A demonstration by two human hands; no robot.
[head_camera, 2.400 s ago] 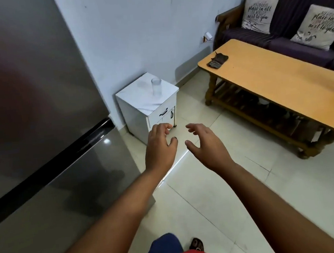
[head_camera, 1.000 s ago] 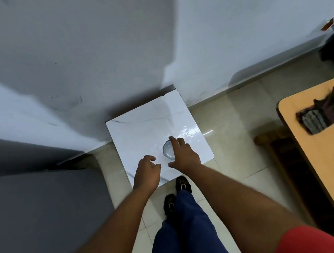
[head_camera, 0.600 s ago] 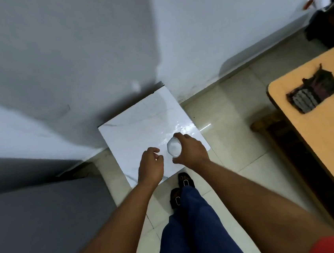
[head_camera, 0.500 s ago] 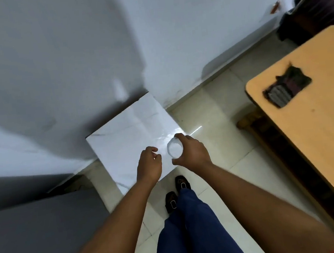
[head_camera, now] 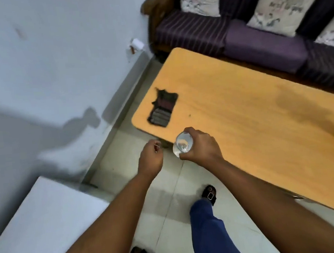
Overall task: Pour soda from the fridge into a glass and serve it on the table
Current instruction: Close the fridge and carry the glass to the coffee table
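Bare table [head_camera: 253, 117] — dark cloth [head_camera: 163, 111] aside

A home living room: a dark purple striped sofa [head_camera: 234, 30] with printed cream cushions [head_camera: 287, 2] faces a long orange-brown wooden coffee table [head_camera: 252, 105] on pale floor tiles [head_camera: 166, 208].

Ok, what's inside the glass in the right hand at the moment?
Nothing shows inside the glass: looking down its mouth, it is clear to the base, with no dark liquid. The right hand wraps its far side, so that wall is hidden.
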